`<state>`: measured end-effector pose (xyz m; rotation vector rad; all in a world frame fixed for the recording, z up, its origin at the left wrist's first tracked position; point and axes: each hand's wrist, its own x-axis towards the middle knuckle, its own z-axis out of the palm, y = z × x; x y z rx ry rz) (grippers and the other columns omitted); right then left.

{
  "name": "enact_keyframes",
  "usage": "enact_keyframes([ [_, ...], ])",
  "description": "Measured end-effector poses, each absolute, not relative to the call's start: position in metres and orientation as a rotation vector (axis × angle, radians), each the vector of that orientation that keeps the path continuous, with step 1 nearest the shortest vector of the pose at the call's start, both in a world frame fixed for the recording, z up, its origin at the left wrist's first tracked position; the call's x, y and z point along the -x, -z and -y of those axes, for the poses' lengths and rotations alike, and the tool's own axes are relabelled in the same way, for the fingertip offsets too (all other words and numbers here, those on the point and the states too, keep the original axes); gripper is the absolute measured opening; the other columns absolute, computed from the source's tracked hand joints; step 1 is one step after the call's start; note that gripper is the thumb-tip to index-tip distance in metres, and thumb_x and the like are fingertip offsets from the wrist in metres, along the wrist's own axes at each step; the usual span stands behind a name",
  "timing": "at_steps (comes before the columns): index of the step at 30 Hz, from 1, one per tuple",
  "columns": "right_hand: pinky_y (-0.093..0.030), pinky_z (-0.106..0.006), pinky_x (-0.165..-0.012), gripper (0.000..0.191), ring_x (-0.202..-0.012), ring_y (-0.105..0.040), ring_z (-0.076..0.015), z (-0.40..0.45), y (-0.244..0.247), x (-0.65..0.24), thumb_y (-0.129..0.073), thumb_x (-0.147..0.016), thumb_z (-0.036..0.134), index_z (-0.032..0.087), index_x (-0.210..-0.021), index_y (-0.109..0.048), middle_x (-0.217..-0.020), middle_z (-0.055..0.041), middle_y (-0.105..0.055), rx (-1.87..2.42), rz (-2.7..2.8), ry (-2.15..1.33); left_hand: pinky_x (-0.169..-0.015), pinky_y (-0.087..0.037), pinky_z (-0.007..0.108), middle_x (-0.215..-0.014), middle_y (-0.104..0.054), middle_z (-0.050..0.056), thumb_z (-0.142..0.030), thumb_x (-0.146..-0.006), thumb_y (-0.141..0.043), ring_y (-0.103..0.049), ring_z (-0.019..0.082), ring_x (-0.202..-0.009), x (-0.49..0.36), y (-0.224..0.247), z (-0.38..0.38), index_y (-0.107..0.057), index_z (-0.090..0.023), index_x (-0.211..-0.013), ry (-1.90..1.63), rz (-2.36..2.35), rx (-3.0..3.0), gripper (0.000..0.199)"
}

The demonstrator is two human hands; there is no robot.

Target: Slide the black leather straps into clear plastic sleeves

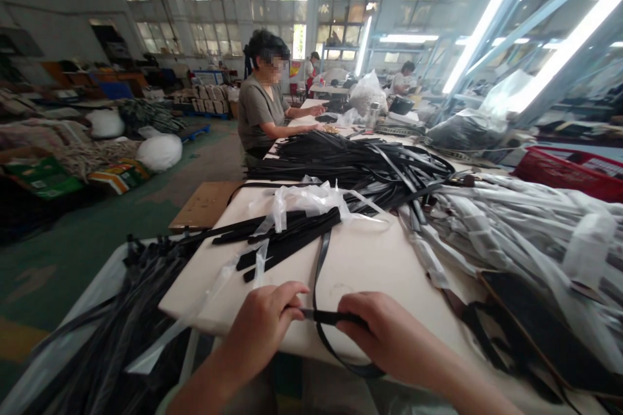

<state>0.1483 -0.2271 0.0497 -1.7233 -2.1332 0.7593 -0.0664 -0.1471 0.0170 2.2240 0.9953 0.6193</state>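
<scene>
Above the near edge of the table, my left hand (272,318) pinches one end of a black strap (324,316). A short way to the right, my right hand (372,331) is wrapped round the same strap, so a short piece stretches between them. A longer length of strap (318,272) runs down the tabletop behind this piece and loops below my right hand. Just beyond my hands lies a bundle of black straps (292,243) with crumpled clear plastic wrap (311,201) over it.
A large heap of black straps (341,159) covers the middle of the table (374,266). White-wrapped straps (481,227) and a red basket (569,172) are at the right. More straps (131,311) fill a bin at the lower left. A co-worker (265,104) works at the far left side.
</scene>
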Motion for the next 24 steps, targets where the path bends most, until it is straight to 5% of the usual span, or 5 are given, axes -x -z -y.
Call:
enact_keyframes([
  [5,-0.03,-0.024,-0.059,0.008,-0.07,-0.057,-0.0169,0.222,-0.046,-0.137,-0.055,-0.085,0.025,0.019,-0.084,-0.06,-0.078,-0.0034,-0.065,1.698,2.207,-0.766,-0.076,-0.046,0.023,-0.081,-0.072,-0.002,-0.007,-0.076,-0.055,-0.067,0.015,-0.079,0.063,-0.021,0.157,-0.066,-0.025,-0.104,-0.56,-1.021,-2.192,0.034],
  [13,-0.032,-0.022,-0.055,0.029,-0.063,-0.047,-0.0126,0.233,-0.053,-0.155,-0.046,-0.092,0.043,0.017,-0.082,-0.056,-0.07,0.0002,-0.055,1.614,1.931,-0.981,-0.076,-0.047,0.022,-0.08,-0.072,-0.001,-0.008,-0.071,-0.053,-0.067,0.015,-0.079,0.081,-0.027,0.154,-0.068,-0.023,-0.1,-0.508,-1.124,-1.96,0.036],
  [20,-0.021,-0.021,-0.046,0.017,-0.049,-0.03,-0.0067,0.219,-0.073,-0.143,-0.053,-0.083,0.022,0.017,-0.066,-0.052,-0.055,0.0063,-0.038,1.532,2.129,-0.923,-0.068,-0.048,0.022,-0.07,-0.072,-0.002,-0.01,-0.066,-0.053,-0.067,0.016,-0.07,0.065,-0.038,0.161,-0.066,-0.018,-0.1,-0.385,-1.058,-1.672,0.038],
  [24,-0.02,-0.022,-0.047,0.019,-0.049,-0.03,-0.0071,0.214,-0.063,-0.128,-0.054,-0.084,0.029,0.017,-0.07,-0.053,-0.056,0.0054,-0.039,1.443,2.273,-0.873,-0.066,-0.048,0.022,-0.066,-0.071,-0.002,-0.01,-0.064,-0.051,-0.067,0.016,-0.067,0.063,-0.038,0.163,-0.067,-0.018,-0.098,-0.4,-1.022,-1.63,0.038],
])
